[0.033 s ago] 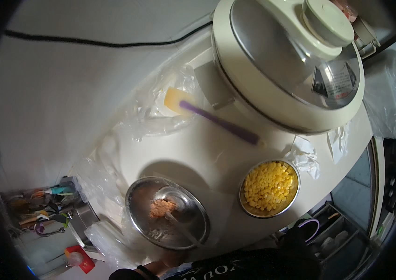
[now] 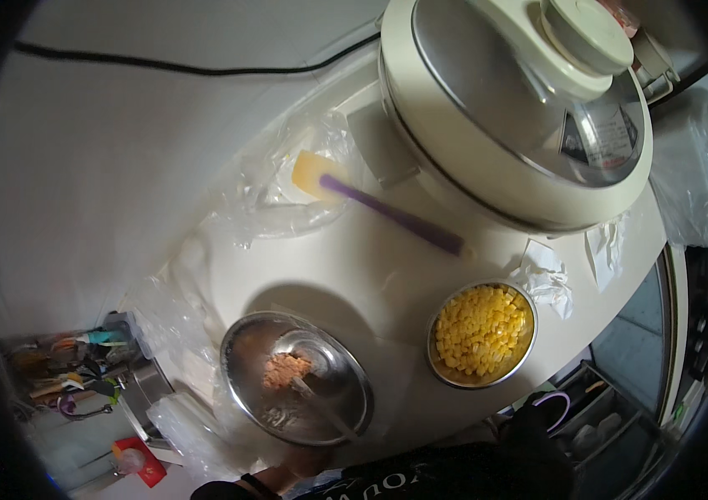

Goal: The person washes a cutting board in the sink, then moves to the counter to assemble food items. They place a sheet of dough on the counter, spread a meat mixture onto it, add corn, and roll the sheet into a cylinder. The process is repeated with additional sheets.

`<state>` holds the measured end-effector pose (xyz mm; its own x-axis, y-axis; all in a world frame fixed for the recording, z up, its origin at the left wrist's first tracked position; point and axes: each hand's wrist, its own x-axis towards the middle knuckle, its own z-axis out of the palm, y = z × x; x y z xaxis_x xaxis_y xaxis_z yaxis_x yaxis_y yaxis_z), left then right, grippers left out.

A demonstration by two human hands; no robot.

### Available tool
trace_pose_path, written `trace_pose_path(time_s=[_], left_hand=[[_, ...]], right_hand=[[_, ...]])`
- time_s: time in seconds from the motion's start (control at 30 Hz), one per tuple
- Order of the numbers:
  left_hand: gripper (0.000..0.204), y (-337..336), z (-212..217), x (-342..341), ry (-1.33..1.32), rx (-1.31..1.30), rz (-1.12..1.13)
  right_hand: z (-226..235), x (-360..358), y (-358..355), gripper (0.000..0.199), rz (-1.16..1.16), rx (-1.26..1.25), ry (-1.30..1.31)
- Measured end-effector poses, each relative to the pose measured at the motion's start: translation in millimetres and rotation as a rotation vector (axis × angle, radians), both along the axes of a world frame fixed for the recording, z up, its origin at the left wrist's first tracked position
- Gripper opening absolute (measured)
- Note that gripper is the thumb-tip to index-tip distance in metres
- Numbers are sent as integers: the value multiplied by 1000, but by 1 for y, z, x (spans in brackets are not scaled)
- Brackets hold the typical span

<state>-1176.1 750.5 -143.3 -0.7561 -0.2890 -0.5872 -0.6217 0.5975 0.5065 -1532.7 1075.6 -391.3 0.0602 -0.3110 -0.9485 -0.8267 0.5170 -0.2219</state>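
Note:
A shiny metal bowl [image 2: 346,364] is tilted near the lower middle of the head view, its shadow falling on the counter behind it. Inside lies a small clump of pinkish-orange minced food [image 2: 286,371]. A pale, long-handled utensil [image 2: 329,412] leans from the clump to the near rim. My left hand [image 2: 302,463], with a dark band at its wrist, grips the bowl's near edge; its fingers are mostly hidden below the bowl. My right hand does not show. To the right stands a second metal bowl [image 2: 532,343] full of yellow corn kernels [image 2: 481,331].
A large cream appliance [image 2: 446,179] with a domed lid fills the back right. A spatula [image 2: 391,215] with a purple handle rests partly on clear plastic bags [image 2: 266,221]. Crumpled white tissue [image 2: 547,282] lies behind the corn. Utensils crowd a rack [image 2: 79,358] at far left.
The tilted metal bowl has shifted very slightly left, with the minced food in it. The bowl of corn stays in place.

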Motion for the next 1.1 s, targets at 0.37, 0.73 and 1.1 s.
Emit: trace_pose_path(time_s=[0.37, 0.73, 1.1], left_hand=[[48, -18, 32, -41, 155, -417, -128], [53, -6, 42, -51, 482, -538, -3], [55, 5, 41, -44, 560, -615, 74]], right_hand=[[-36, -17, 38, 33, -334, -97, 33], [-8, -122, -47, 39, 77, -910, 16], [245, -149, -150, 28, -673, -1829, 777]])
